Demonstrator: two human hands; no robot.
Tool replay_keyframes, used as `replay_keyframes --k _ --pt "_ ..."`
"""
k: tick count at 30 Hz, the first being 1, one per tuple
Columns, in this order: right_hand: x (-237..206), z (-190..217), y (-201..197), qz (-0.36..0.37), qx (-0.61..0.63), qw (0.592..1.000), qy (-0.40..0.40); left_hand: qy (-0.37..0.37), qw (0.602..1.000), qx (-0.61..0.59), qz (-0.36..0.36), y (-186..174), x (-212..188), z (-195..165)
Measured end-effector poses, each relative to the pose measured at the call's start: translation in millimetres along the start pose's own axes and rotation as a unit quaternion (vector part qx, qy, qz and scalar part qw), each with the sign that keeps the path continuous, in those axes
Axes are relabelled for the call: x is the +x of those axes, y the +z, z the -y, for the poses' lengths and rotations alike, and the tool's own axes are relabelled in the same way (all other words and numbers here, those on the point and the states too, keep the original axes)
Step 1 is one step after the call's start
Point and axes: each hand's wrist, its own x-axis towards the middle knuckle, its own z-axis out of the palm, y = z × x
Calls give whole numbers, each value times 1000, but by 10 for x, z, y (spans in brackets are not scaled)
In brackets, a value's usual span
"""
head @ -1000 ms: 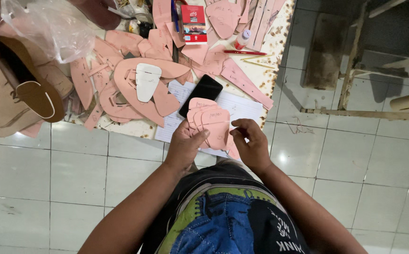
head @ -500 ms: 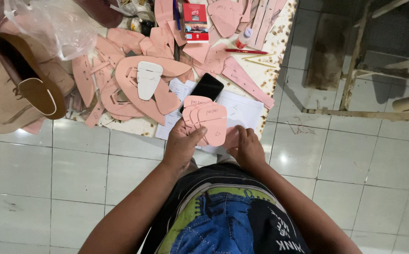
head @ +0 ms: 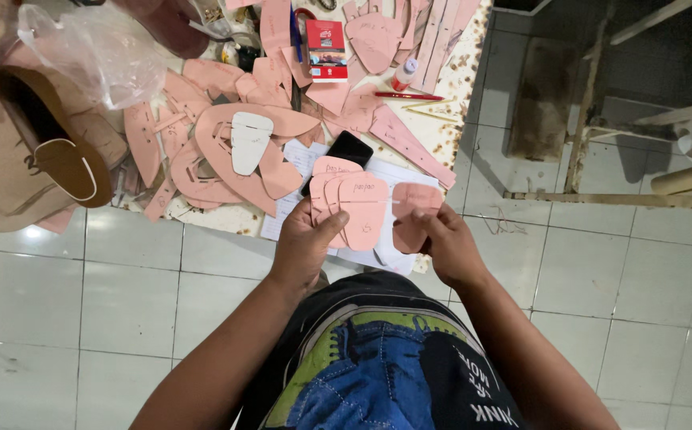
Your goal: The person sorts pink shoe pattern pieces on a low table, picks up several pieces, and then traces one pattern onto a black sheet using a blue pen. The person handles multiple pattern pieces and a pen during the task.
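Separated since half a second ago: right hand (head: pixel 448 245) is now pinching one pink pattern piece (head: pixel 414 213), pulled rightward off the fanned stack (head: pixel 348 204), which left hand (head: pixel 304 243) is gripping, thumb across its near edge. Lying just beyond: black phone (head: pixel 348 148), white papers (head: pixel 302 159), scattered pink cutouts (head: pixel 226 151), red box (head: pixel 325 40).
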Motion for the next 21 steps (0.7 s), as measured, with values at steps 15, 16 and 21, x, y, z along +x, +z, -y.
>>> replay_keyframes --k 15,16,21 --pt "-546 529 195 79 9 994 -78 46 996 -18 74 314 -155 -409" --pt "-558 542 197 83 25 993 -78 42 997 -17 70 335 -162 -436" --pt "-639 520 222 98 90 988 -81 69 992 -2 109 420 -260 -547"
